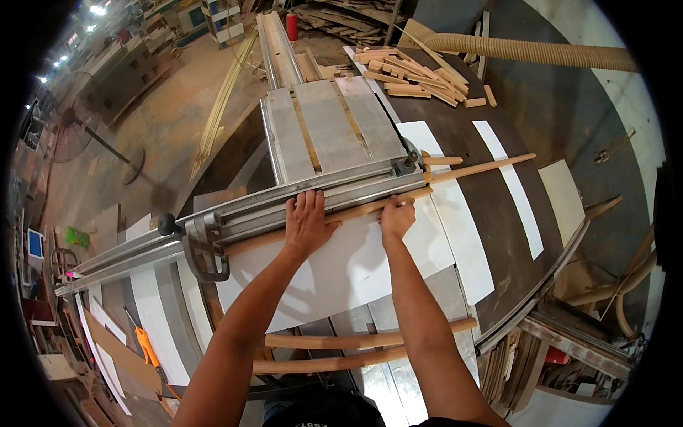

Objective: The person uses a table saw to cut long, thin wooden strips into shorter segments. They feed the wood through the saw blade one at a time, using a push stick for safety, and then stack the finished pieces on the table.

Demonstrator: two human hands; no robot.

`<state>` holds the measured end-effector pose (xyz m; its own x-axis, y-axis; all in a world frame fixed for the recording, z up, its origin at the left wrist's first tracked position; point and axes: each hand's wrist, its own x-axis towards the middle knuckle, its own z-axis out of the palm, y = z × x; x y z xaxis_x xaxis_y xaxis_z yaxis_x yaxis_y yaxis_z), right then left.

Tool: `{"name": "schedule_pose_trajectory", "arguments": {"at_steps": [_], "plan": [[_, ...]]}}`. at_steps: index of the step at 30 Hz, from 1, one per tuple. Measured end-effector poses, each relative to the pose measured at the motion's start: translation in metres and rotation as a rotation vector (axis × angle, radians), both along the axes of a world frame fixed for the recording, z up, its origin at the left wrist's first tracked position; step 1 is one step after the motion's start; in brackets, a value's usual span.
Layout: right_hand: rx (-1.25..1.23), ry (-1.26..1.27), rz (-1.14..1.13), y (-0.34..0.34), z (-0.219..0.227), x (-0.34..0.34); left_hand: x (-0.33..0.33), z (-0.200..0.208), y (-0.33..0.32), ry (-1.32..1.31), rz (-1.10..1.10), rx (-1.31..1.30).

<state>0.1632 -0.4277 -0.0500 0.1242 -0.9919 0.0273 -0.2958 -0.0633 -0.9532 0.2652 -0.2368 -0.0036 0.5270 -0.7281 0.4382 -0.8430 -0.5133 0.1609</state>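
Observation:
A long, narrow wooden strip (356, 211) lies along the metal fence (306, 197) of a sliding table saw. My left hand (309, 222) holds it against the fence, with fingers reaching over the metal and thumb along the strip. Farther right, my right hand (396, 218) is closed on the same strip near its right end, its fingers curled in. Under both wrists lies a white sheet (334, 274) on the saw table. Beyond the strip's right end, another strip (484, 167) points off to the right. A metal bracket (206, 248) stands at the strip's left end.
Two wooden strips (363, 341) lie near my body. A pile of short cut pieces (416, 75) sits on the dark table (455, 128) at the far right. At the left are an orange-handled tool (147, 346) and a standing fan (78, 128). A ribbed hose (526, 53) crosses the far right.

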Motion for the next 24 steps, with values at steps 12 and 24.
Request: {"name": "schedule_pose_trajectory", "arguments": {"at_steps": [12,24], "plan": [[0.041,0.015,0.003,0.006,0.01,-0.001,0.001,0.007,0.0,0.033,0.0,0.027],[0.168,0.056,-0.176,0.026,-0.025,-0.057,-0.044,-0.003,0.052,0.023,-0.219,0.193]]}}
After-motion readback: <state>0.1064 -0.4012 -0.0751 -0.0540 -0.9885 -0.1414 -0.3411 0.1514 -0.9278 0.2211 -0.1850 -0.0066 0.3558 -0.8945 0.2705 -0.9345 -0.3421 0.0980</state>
